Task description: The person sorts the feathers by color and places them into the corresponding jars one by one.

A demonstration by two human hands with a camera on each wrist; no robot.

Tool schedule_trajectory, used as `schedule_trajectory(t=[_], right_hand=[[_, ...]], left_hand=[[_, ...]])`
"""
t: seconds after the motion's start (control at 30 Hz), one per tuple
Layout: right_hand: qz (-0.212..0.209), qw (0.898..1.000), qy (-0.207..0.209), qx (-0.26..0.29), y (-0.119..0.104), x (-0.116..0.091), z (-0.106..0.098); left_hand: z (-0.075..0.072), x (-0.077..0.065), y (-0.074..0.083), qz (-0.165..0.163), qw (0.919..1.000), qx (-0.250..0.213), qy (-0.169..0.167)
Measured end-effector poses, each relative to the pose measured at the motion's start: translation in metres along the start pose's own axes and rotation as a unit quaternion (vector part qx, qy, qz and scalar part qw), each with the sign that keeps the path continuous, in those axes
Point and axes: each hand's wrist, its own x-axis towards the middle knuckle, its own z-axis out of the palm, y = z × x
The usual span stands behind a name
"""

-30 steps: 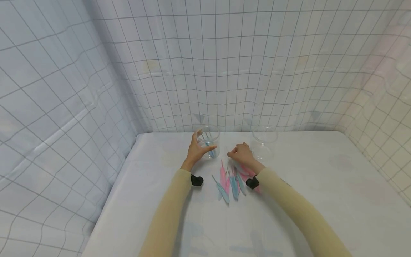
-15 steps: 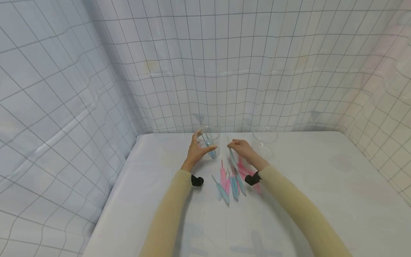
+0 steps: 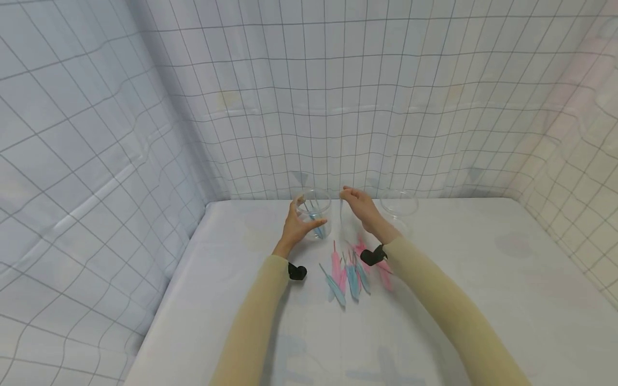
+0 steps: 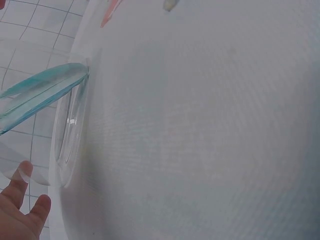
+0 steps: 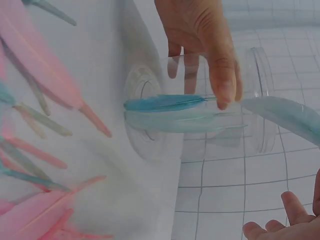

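Observation:
My left hand [image 3: 295,224] grips a clear jar [image 3: 324,214] by its side, thumb in front and fingers behind. Inside the jar stand blue feathers [image 5: 165,102], quills towards the rim. My right hand [image 3: 364,209] is raised just right of the jar and pinches a pale blue feather [image 5: 287,115], which hangs with its vane downward. In the right wrist view this feather overlaps the jar's rim. Below the hands lies a loose pile of pink feathers [image 3: 336,262] and blue feathers [image 3: 352,281].
A second clear jar [image 3: 398,203] stands to the right, partly behind my right hand. The white table's back edge [image 3: 458,198] meets a hanging grid-patterned cloth [image 3: 338,123], which also rises at both sides. Each wrist bears a black camera [image 3: 296,272].
My right hand has risen from the pile, lifting the pale blue feather up beside the jar's rim. The left hand and its jar have stayed in place.

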Motion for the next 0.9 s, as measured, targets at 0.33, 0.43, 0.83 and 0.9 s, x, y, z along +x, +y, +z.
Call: schedule_trajectory(t=[0.33, 0.43, 0.83, 0.9], right_hand=[[-0.029, 0.994, 0.062, 0.082, -0.024, 0.015, 0.018], [-0.035, 0.990, 0.080, 0.113, -0.028, 0.019, 0.023], [-0.006, 0.990, 0.091, 0.110, -0.010, 0.031, 0.040], [0.007, 0.991, 0.086, 0.102, -0.006, 0.030, 0.041]], left_hand=[[0.000, -0.001, -0.001, -0.001, 1.0000, -0.005, -0.002], [0.001, -0.002, -0.002, -0.002, 1.0000, -0.004, 0.001], [0.001, 0.001, -0.003, -0.002, 1.0000, 0.002, 0.006], [0.000, 0.002, -0.003, 0.000, 1.0000, 0.005, 0.006]])
